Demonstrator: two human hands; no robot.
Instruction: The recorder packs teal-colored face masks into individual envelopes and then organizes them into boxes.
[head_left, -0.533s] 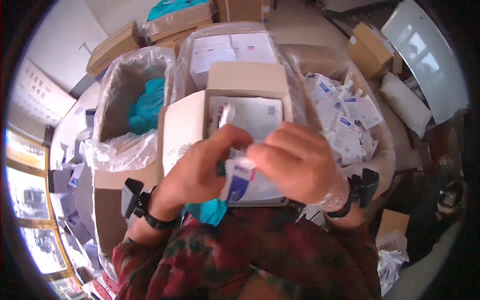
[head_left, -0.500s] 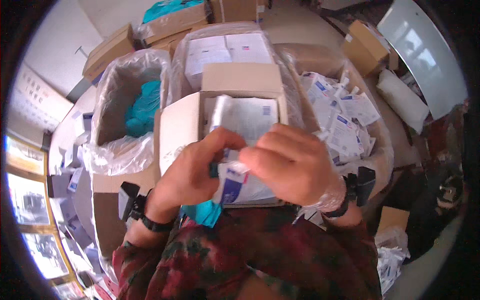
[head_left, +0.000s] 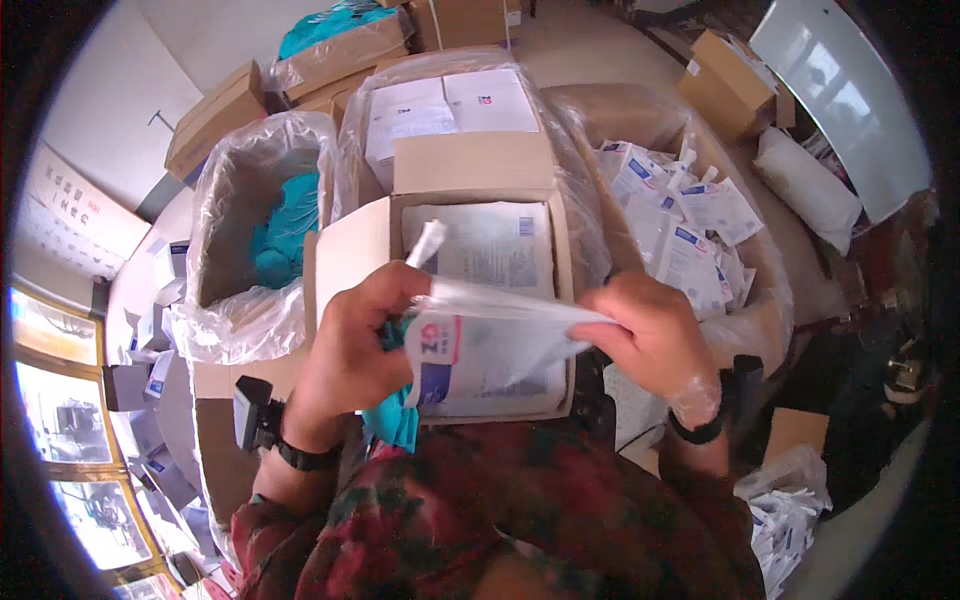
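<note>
My left hand is closed around one side of a white plastic packet with blue and red print. Beneath those same fingers hangs a teal, glove-like piece. A narrow white strip sticks up past the left fingertips. My right hand pinches the packet's opposite edge, so the film is stretched taut between both hands. Under it stands an open cardboard box, where flat printed packets lie stacked. Part of that stack is hidden by the stretched packet.
At left, a plastic-lined carton holds teal pieces. To the right, another lined carton contains loose printed packets. White boxes sit behind the open box. A clear bag of white scraps lies lower right.
My hands, close together before, are now wide apart. The right hand has moved right with the packet's edge, stretching the packet open and flat. The teal piece still hangs under my left hand.
</note>
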